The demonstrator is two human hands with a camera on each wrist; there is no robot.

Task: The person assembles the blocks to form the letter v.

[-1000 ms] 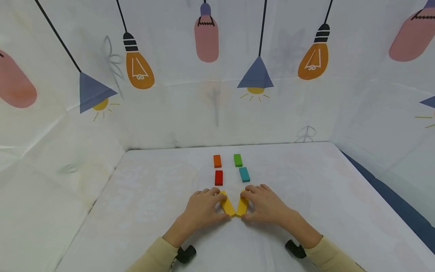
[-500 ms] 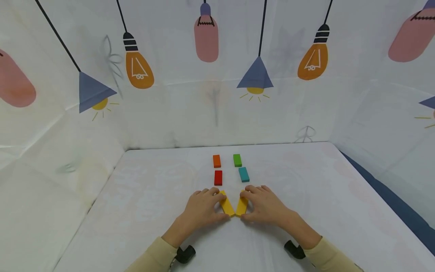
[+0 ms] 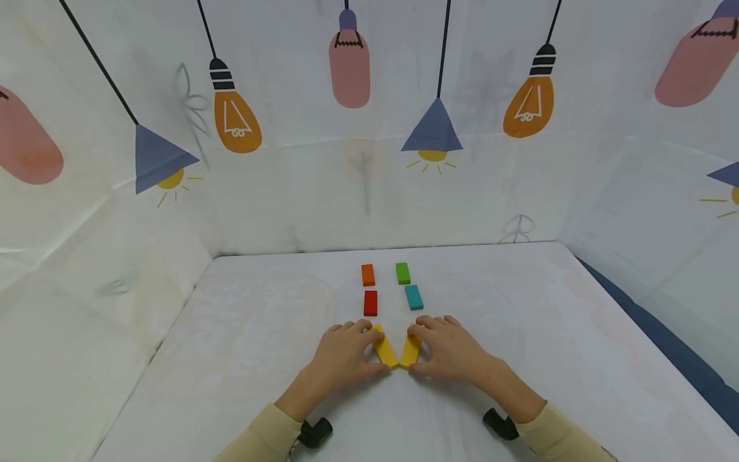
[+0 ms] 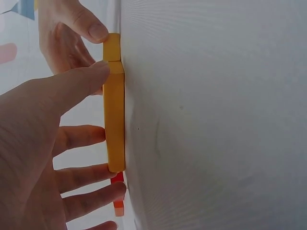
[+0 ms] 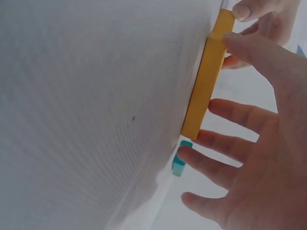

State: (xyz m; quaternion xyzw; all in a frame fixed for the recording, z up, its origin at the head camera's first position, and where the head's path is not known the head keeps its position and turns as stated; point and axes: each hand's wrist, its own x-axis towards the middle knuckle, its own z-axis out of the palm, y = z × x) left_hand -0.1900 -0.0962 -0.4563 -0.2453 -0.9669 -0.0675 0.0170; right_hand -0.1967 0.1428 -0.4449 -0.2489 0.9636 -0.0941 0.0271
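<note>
Two yellow blocks lie flat on the white table, slanted into a V whose near ends meet. My left hand (image 3: 345,353) pinches the left yellow block (image 3: 385,350) between thumb at its near end and fingers at its far end. The right yellow block (image 3: 410,351) is held the same way by my right hand (image 3: 449,350). In the left wrist view the thumb presses the end of the left yellow block (image 4: 114,117), the lower fingers spread past it. The right wrist view shows the right yellow block (image 5: 204,86) along the thumb and fingertips.
Beyond the hands, a red block (image 3: 371,303) and an orange block (image 3: 368,275) form a left column. A teal block (image 3: 414,298) and a green block (image 3: 403,273) form a right one. A white wall sheet (image 3: 323,192) with printed lamps rises behind the table (image 3: 260,308).
Both hands keep the same grip on the yellow blocks, and the blocks stay in place. Only the head view has shifted very slightly.
</note>
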